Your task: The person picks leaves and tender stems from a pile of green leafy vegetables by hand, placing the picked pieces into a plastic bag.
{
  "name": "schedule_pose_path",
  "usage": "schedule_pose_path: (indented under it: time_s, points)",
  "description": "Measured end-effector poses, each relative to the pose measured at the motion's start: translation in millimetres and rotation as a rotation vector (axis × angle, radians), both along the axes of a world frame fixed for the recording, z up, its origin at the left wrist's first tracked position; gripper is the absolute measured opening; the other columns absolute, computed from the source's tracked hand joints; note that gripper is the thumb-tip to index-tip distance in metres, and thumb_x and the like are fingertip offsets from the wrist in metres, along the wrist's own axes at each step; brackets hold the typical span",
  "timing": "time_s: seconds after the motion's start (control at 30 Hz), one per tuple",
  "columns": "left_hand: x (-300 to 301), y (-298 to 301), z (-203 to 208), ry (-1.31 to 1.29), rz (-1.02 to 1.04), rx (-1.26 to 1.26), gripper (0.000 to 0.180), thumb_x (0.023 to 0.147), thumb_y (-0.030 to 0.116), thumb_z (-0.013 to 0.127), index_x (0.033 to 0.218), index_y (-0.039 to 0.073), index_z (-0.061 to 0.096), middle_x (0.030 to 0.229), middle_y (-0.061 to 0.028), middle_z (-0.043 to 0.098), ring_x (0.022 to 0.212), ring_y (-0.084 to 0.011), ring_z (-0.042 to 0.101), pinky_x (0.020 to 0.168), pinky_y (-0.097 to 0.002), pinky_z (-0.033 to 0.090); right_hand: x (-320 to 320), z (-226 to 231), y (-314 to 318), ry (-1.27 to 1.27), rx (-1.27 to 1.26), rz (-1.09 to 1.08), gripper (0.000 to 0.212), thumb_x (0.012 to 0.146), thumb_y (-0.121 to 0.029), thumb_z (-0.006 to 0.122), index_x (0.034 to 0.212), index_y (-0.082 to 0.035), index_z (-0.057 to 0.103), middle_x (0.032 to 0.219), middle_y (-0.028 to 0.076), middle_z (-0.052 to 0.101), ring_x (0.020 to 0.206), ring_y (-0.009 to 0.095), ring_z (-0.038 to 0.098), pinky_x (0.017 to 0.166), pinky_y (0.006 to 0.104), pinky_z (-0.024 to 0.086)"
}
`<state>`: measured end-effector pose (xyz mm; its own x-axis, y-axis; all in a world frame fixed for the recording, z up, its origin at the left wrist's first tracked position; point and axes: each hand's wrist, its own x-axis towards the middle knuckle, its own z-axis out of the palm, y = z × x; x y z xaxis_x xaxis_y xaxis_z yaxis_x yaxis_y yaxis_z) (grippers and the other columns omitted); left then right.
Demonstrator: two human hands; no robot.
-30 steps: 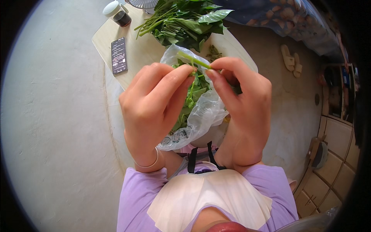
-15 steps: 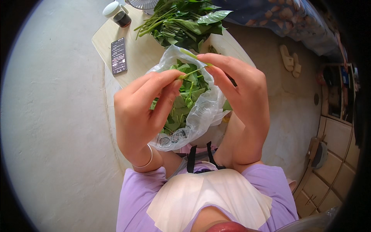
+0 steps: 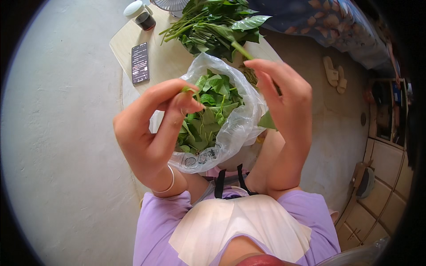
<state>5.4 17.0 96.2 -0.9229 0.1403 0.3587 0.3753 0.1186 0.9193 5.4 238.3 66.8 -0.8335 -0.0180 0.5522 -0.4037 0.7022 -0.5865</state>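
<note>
My left hand (image 3: 148, 119) is closed in a pinch on a small green strip (image 3: 190, 90), left of the bag's mouth. Between the fingertips of my right hand (image 3: 287, 97) is a thick green stem (image 3: 242, 50) whose cut end points up and away from me. A leaf (image 3: 267, 120) shows below that hand, apparently on the same stem. Under and between my hands sits a clear plastic bag (image 3: 242, 133), its mouth wide, with torn green leaves (image 3: 213, 117) and thin stalks inside.
On the pale table (image 3: 164, 53) lies a heap of leafy green stems (image 3: 213, 29). A phone (image 3: 140, 64) with a lit screen, a lidded cup (image 3: 144, 20) of dark liquid and a small fan (image 3: 171, 4) are there too. Slippers (image 3: 331, 72) lie on the floor, right.
My hands have drawn apart, the left one down and leftward, the right one slightly rightward. The thin strand stretched between them has parted; the green strip stays in my left fingers.
</note>
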Motion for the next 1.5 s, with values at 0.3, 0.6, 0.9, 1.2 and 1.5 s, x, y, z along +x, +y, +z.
schedule_pose_path:
  time_s: [0.3, 0.6, 0.9, 1.2, 1.5]
  points:
    - [-8.0, 15.0, -5.5, 0.093, -0.052, -0.219, 0.014, 0.084, -0.001, 0.071, 0.098, 0.000, 0.071, 0.081, -0.0110, 0.072, 0.068, -0.0155, 0.069, 0.059, -0.0258, 0.054, 9.3, 21.7, -19.1, -0.193, -0.388, 0.270, 0.016, 0.083, -0.007, 0.075, 0.098, -0.004, 0.071, 0.082, 0.004, 0.058, 0.056, 0.009, 0.049, 0.049, 0.0241, 0.039]
    - [-9.0, 14.8, -10.7, -0.013, -0.127, -0.143, 0.012, 0.087, 0.003, 0.070, 0.098, 0.000, 0.067, 0.080, -0.0104, 0.072, 0.071, -0.0152, 0.071, 0.060, -0.0252, 0.054, 7.6, 16.8, -20.6, -0.051, -0.284, 0.281, 0.011, 0.081, 0.001, 0.072, 0.090, -0.003, 0.067, 0.079, 0.005, 0.057, 0.054, 0.011, 0.052, 0.047, 0.0243, 0.040]
    - [-4.9, 8.7, -5.3, -0.261, -0.207, 0.066, 0.010, 0.097, 0.005, 0.060, 0.104, -0.001, 0.057, 0.085, -0.0119, 0.074, 0.079, -0.0139, 0.072, 0.064, -0.0227, 0.053, 12.1, 25.7, -20.2, -0.179, -0.276, 0.331, 0.010, 0.081, 0.002, 0.070, 0.088, -0.002, 0.065, 0.079, 0.004, 0.058, 0.055, 0.011, 0.056, 0.048, 0.0254, 0.043]
    - [-16.1, 0.0, -11.8, -0.126, -0.057, -0.152, 0.014, 0.099, 0.008, 0.055, 0.109, 0.000, 0.061, 0.092, -0.0129, 0.074, 0.082, -0.0159, 0.072, 0.068, -0.0252, 0.053, 5.5, 25.7, 41.9, -0.193, -0.139, -0.030, 0.007, 0.081, -0.001, 0.071, 0.084, 0.000, 0.065, 0.080, 0.007, 0.060, 0.064, 0.015, 0.058, 0.059, 0.0282, 0.045]
    - [-13.7, 7.3, -20.6, 0.134, -0.167, -0.746, 0.026, 0.091, 0.016, 0.063, 0.116, 0.009, 0.064, 0.107, -0.0101, 0.068, 0.091, -0.0320, 0.065, 0.078, -0.0396, 0.051, -14.7, -24.2, 84.3, -0.427, -0.017, -0.250, 0.013, 0.088, -0.014, 0.065, 0.091, -0.002, 0.068, 0.088, 0.010, 0.063, 0.079, 0.026, 0.063, 0.071, 0.0360, 0.049]
